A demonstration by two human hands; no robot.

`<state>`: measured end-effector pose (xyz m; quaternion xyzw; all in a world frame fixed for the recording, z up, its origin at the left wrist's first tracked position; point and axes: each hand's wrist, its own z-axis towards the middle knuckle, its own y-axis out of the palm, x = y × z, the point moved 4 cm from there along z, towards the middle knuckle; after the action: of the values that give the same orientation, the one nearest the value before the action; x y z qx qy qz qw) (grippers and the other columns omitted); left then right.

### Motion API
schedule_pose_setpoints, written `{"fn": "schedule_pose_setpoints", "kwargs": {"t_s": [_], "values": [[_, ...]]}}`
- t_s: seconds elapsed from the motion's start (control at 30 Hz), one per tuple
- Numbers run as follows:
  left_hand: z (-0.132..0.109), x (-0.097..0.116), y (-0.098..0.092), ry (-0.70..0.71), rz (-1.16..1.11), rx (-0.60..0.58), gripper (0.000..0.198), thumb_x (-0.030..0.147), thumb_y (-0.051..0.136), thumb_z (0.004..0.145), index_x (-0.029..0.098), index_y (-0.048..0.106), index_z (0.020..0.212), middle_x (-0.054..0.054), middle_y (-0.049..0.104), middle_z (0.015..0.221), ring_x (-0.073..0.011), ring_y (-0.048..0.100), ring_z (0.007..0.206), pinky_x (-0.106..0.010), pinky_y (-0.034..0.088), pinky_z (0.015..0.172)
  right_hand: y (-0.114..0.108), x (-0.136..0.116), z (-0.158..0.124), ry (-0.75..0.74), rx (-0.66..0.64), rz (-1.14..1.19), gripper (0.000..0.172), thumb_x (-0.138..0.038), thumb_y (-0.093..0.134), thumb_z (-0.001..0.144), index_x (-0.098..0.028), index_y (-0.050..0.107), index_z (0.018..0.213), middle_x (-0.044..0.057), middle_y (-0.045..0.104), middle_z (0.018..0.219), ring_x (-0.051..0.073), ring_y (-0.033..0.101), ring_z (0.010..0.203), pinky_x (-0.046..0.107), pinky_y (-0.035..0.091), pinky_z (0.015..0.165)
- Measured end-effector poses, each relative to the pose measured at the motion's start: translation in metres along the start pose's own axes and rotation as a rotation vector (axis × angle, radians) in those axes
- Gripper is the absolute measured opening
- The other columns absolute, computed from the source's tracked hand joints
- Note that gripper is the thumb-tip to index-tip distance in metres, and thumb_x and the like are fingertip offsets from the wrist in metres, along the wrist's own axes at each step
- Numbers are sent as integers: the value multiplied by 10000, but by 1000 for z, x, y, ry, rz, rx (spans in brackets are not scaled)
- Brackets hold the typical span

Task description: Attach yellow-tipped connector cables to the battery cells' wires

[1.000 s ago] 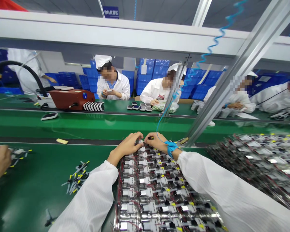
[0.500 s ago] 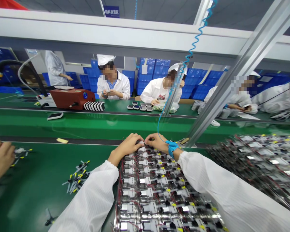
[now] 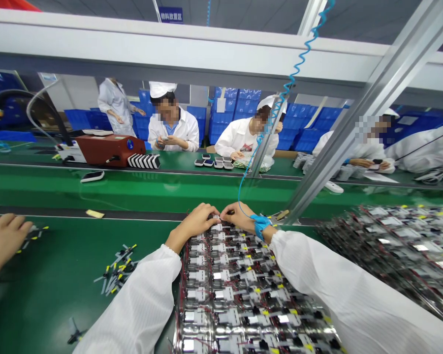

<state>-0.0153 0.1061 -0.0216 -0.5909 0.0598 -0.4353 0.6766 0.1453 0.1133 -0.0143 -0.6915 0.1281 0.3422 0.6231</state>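
Your left hand (image 3: 194,221) and right hand (image 3: 241,218) curl together on the far edge of the rows of wired silver modules (image 3: 229,290) at six o'clock; you can't tell what they pinch. Blue plastic crates (image 3: 195,114) stand stacked at twelve o'clock, contents hidden.

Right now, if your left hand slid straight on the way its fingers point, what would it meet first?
Probably the fingertips of the right hand, just across from the left hand. A small white part on the wired modules sits between them, and depth is unclear, so that could come first.
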Motion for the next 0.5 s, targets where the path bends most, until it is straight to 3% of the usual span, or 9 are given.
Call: {"fn": "schedule_pose_setpoints", "kwargs": {"t_s": [0.33, 0.5], "values": [[-1, -1, 2, 7, 2, 19, 123, 292, 627, 912, 188, 654, 973, -46, 660, 923, -227, 577, 950, -337, 438, 861, 6, 9, 5, -21, -36, -33, 202, -334, 660, 934, -140, 685, 887, 3, 684, 837, 161, 656, 776, 329, 548, 745], [-1, -1, 1, -8, 8, 23, 154, 315, 641, 905, 189, 661, 992, -47, 677, 932, -226, 589, 937, -335, 439, 853, 1, 14, 8, -18, -45, -47, 211, -350, 668, 927, -141, 679, 899, -5, 664, 791, 138, 632, 688, 301, 543, 675]]}}
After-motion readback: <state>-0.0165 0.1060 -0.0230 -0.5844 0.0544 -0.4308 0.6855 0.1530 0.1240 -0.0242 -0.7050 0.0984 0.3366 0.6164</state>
